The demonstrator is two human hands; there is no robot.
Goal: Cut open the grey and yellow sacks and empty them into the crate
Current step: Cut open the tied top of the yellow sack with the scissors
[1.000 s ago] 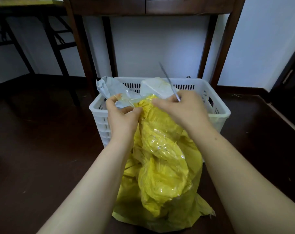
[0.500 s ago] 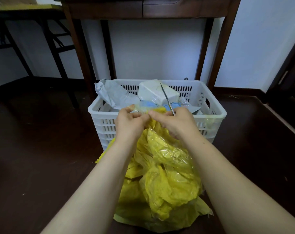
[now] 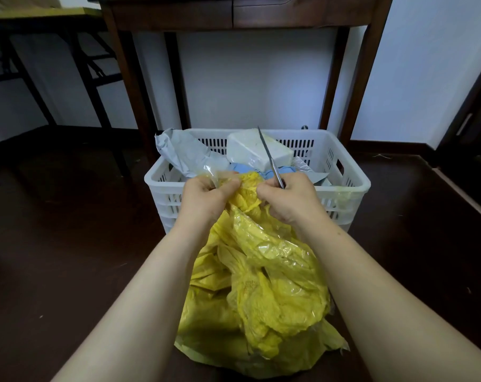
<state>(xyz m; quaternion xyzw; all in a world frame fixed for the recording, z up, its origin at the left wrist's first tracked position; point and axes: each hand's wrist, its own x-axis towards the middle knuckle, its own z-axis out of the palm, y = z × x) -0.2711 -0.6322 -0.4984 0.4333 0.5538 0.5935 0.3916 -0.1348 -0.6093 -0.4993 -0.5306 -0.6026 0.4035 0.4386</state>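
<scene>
The yellow sack (image 3: 261,285) is sitting crumpled on the dark floor (image 3: 54,244), just in front of the white crate (image 3: 344,186), and its bunched top is rising to the height of the crate's near rim. The person is gripping that top with both hands. The left hand (image 3: 206,198) is curling its fingers tightly round a twist of yellow plastic and clear film. The right hand (image 3: 287,199), just beside it, is closing into a fist round the lower end of a slim metal blade (image 3: 269,158) while its knuckles are pressing against the sack's plastic. The blade is pointing up and slightly left over the crate; whether it belongs to scissors or a knife cannot be told.

Inside the crate a grey sack (image 3: 184,153) is lying crumpled against the left wall, a white block (image 3: 247,150) is leaning toward the back, and something pale blue (image 3: 242,168) is showing beneath it. A dark wooden table (image 3: 234,12) is standing behind the crate, against the white wall.
</scene>
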